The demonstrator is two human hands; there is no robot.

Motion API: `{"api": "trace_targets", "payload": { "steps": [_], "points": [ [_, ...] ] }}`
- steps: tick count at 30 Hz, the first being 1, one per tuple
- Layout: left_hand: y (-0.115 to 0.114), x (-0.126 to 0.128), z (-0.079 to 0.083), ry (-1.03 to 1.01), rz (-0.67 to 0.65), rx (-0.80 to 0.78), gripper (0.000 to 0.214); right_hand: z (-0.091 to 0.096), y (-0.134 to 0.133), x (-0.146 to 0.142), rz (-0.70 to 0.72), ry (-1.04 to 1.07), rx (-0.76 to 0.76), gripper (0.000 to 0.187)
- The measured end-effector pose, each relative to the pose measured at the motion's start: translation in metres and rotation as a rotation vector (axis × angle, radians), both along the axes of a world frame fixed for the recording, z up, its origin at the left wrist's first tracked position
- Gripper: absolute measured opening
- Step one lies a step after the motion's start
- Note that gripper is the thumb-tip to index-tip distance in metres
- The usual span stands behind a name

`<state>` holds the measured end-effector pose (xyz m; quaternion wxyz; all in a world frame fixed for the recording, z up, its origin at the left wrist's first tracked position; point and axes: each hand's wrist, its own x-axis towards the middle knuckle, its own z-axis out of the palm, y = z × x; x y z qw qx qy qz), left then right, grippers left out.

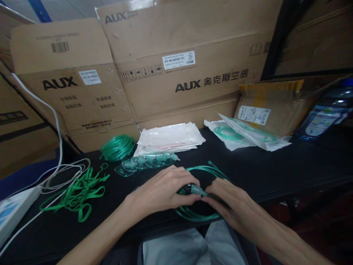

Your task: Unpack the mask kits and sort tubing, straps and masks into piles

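Note:
My left hand point(162, 189) and my right hand point(230, 206) meet at the front edge of a black table point(275, 165). Both are closed around a small clear green connector point(197, 190) on a coil of green tubing point(204, 171) that loops around and under my fingers. The left hand covers a dark part of the piece. A row of clear plastic masks point(146, 162) lies just beyond the left hand.
Another coil of green tubing point(117, 147) and a heap of green elastic straps point(79, 193) lie left. A stack of empty bags point(171, 138) and packed bags point(248, 134) sit behind. AUX cardboard boxes point(179, 62) wall the back. White cable point(59, 173) runs left.

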<state>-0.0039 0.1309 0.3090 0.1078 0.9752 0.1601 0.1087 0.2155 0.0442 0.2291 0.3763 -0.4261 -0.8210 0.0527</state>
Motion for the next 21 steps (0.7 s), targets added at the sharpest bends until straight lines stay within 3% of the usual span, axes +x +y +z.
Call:
{"api": "trace_targets", "payload": {
  "steps": [5, 12, 14, 17, 21],
  "points": [
    [0.004, -0.001, 0.005, 0.004, -0.075, 0.095, 0.017, 0.004, 0.004, 0.000, 0.018, 0.016, 0.054, 0.016],
    [0.019, -0.014, 0.004, -0.020, -0.115, 0.391, 0.023, 0.006, 0.010, 0.000, 0.031, 0.041, 0.117, 0.021],
    [0.022, -0.029, 0.010, -0.079, -0.030, 0.408, 0.021, 0.006, 0.010, 0.001, 0.021, 0.063, 0.111, 0.023],
    [0.015, -0.052, 0.020, -0.230, 0.152, 0.307, 0.017, 0.007, 0.009, -0.002, -0.033, 0.010, 0.097, 0.019],
    [-0.008, -0.063, 0.017, -0.345, 0.379, 0.120, 0.016, 0.012, 0.005, -0.006, -0.054, -0.095, 0.055, 0.012]
  ]
}}
